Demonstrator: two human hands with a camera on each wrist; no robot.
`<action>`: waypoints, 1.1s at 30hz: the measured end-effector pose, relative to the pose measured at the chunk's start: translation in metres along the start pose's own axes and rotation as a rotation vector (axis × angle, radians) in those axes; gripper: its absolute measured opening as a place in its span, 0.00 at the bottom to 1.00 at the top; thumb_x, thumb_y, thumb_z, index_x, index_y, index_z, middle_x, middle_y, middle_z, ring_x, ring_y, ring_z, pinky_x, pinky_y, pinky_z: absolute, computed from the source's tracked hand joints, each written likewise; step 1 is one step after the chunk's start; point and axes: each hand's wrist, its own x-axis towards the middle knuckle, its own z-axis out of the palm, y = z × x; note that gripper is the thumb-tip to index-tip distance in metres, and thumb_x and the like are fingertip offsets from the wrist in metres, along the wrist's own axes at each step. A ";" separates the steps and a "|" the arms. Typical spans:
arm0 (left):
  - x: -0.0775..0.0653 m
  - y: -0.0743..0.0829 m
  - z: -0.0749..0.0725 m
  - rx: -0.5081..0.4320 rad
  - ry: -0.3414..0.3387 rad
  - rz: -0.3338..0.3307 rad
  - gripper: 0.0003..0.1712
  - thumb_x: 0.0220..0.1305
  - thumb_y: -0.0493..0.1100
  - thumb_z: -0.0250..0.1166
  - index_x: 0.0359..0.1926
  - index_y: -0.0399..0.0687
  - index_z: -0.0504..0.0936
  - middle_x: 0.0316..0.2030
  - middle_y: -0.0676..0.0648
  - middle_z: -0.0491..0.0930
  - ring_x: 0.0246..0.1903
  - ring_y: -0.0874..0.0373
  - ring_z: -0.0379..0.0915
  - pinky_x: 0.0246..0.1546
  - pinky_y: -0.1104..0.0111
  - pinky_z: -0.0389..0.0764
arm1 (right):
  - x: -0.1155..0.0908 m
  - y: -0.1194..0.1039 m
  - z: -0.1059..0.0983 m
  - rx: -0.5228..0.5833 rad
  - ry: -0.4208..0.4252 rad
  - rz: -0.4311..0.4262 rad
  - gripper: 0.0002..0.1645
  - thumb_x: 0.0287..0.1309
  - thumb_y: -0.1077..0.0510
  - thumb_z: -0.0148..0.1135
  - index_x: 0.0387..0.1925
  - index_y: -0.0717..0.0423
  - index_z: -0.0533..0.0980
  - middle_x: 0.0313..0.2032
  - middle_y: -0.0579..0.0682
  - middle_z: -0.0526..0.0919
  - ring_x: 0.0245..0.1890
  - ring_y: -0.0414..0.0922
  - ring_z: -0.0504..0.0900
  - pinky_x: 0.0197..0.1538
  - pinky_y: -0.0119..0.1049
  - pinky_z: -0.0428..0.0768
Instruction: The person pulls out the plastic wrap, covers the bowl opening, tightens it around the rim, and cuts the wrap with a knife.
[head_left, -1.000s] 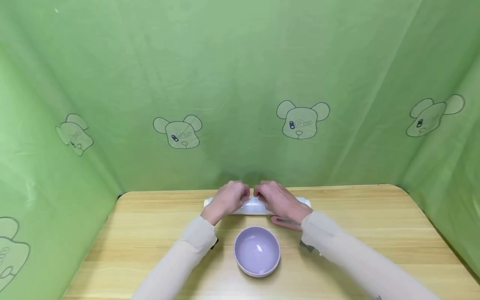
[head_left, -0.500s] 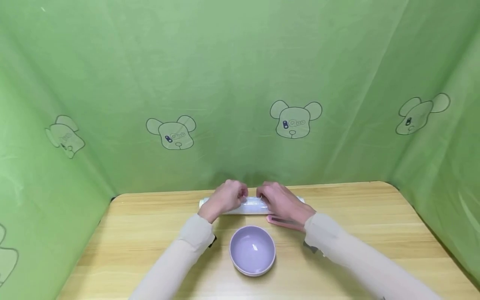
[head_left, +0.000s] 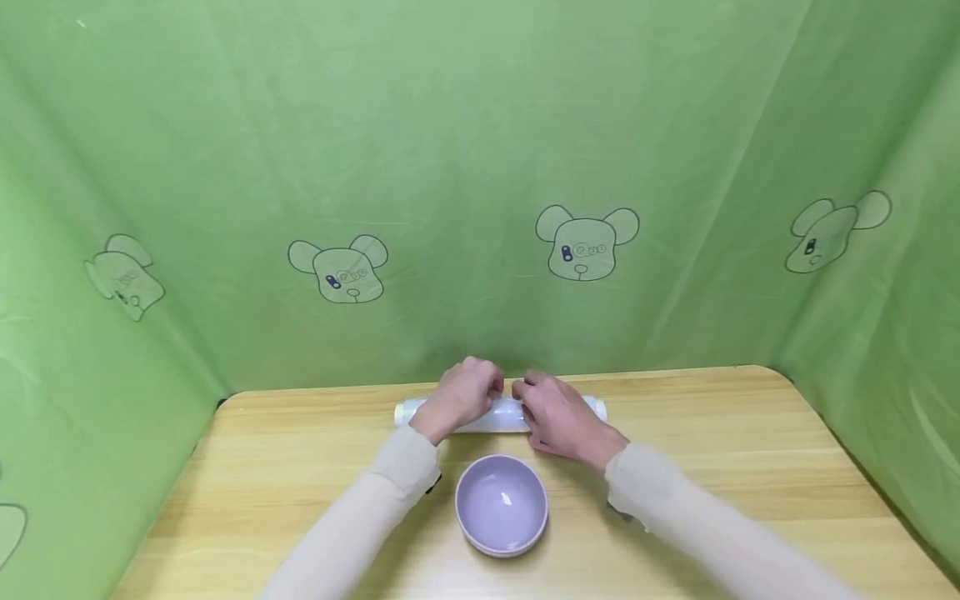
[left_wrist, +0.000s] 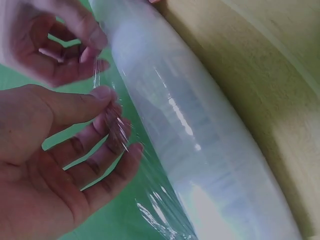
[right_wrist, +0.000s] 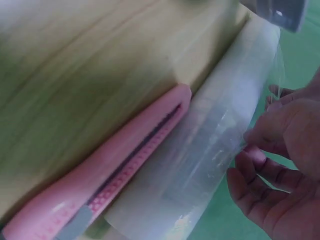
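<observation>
A roll of clear plastic wrap [head_left: 495,418] lies crosswise near the table's far edge, both white ends showing. My left hand [head_left: 459,398] is over its middle; in the left wrist view, thumb and fingers pinch the bunched film edge [left_wrist: 117,127] lifted off the roll [left_wrist: 175,100]. Close beside it, my right hand [head_left: 562,419] pinches the film with thumb and forefinger, as the right wrist view shows on that hand [right_wrist: 300,140]. A pink box cutter [right_wrist: 115,155] lies against the roll's near side, mostly hidden under my right hand in the head view.
A lavender bowl [head_left: 501,506] stands on the wooden table [head_left: 300,475], nearer me than the roll, between my forearms. Behind the table's far edge hangs a green curtain [head_left: 465,167] printed with bear heads; it closes the sides too.
The head view has shifted slightly. Both hands have moved a little to the right along the roll, and my right hand now covers more of the box cutter. Roll and bowl stay in place.
</observation>
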 end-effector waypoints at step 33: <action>-0.003 0.004 0.000 -0.085 0.011 0.007 0.17 0.57 0.24 0.63 0.37 0.47 0.90 0.34 0.52 0.86 0.29 0.63 0.76 0.31 0.75 0.80 | -0.019 0.020 -0.024 0.083 -0.021 0.081 0.16 0.56 0.75 0.65 0.46 0.63 0.83 0.42 0.55 0.83 0.40 0.50 0.84 0.43 0.37 0.87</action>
